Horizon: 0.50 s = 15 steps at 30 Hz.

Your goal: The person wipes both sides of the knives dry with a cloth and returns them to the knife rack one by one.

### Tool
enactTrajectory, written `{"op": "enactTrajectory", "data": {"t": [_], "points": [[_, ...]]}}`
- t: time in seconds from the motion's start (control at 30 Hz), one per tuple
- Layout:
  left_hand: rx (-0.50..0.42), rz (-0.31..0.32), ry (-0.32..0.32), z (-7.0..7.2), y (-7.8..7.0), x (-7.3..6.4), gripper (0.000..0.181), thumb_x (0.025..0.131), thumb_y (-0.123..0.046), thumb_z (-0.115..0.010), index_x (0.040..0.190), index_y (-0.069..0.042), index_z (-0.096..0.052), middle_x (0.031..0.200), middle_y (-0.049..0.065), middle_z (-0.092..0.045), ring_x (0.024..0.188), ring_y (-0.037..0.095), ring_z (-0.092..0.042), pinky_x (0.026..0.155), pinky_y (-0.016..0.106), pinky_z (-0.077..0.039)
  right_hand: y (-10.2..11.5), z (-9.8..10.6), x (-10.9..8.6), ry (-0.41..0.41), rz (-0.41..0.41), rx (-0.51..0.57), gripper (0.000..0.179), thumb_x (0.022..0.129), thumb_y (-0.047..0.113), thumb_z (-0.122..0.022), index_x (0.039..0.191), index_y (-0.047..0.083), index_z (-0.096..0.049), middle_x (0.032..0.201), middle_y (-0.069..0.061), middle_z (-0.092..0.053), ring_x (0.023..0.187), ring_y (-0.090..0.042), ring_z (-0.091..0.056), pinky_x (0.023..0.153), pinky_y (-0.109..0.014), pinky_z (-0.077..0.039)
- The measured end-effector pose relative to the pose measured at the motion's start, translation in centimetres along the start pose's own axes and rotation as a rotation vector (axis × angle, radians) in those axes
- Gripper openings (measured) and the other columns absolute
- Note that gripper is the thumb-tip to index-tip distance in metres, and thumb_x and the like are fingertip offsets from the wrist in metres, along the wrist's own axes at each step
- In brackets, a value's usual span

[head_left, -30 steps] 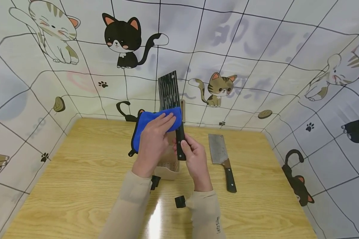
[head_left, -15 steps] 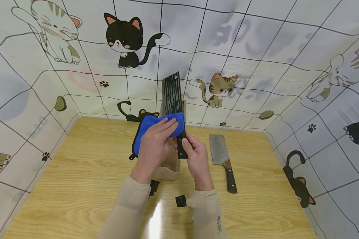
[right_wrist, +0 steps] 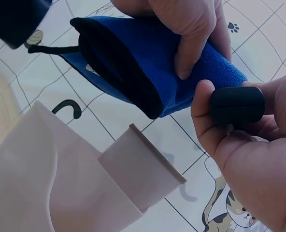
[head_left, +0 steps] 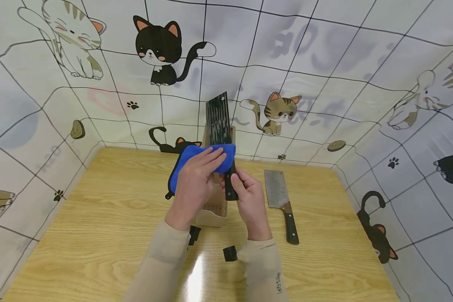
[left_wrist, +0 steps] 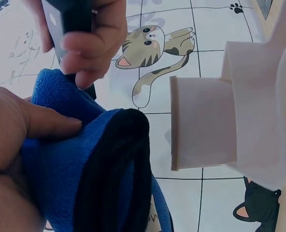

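Observation:
My right hand grips the black riveted handle of a cleaver, which is held up with its dark, streaked blade pointing away. A blue cloth with black edging is folded over the lower blade near the handle. My left hand holds this cloth, fingers lying flat on its front. In the left wrist view the left thumb presses the cloth from behind. The handle's butt end shows between the right fingers and thumb in the right wrist view. Cloth and left hand hide the blade's lower part.
A second cleaver with a grey blade lies on the wooden table to the right. Behind and below my hands stands a beige holder with a slotted bottom. Cat-printed sheeting walls the table at back and sides.
The cloth has slid slightly down the blade toward the handle, with the left hand on it. Cleaver and both hands have shifted a little to the right in view.

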<state>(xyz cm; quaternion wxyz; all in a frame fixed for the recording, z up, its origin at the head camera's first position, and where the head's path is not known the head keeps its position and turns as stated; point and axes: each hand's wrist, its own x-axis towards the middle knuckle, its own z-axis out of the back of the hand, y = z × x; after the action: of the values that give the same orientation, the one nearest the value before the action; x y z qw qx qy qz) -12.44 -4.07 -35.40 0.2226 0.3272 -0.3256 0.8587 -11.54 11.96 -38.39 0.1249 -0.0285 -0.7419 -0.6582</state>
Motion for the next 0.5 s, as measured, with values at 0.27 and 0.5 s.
{"op": "enactTrajectory", "data": {"t": [0.27, 0.5], "points": [[0.013, 0.022, -0.033, 0.68, 0.7, 0.94, 0.047, 0.089, 0.017, -0.065, 0.128, -0.006, -0.074, 0.134, 0.01, -0.069, 0.13, 0.031, -0.062, 0.112, 0.045, -0.049, 0.25, -0.11, -0.21, 0.073, 0.016, -0.031, 0.037, 0.109, 0.012, -0.051, 0.141, -0.007, -0.058, 0.109, -0.028, -0.067, 0.087, -0.021, -0.07, 0.079, -0.028, -0.063], [0.03, -0.008, -0.012, 0.58, 0.6, 1.0, 0.047, 0.088, 0.017, -0.065, 0.128, -0.006, -0.074, 0.133, 0.009, -0.07, 0.131, 0.03, -0.062, 0.112, 0.044, -0.049, 0.5, -0.13, -0.3, 0.067, 0.015, -0.03, 0.038, 0.11, 0.013, -0.05, 0.141, -0.006, -0.057, 0.106, -0.012, -0.07, 0.089, -0.025, -0.07, 0.079, -0.029, -0.063]]}}
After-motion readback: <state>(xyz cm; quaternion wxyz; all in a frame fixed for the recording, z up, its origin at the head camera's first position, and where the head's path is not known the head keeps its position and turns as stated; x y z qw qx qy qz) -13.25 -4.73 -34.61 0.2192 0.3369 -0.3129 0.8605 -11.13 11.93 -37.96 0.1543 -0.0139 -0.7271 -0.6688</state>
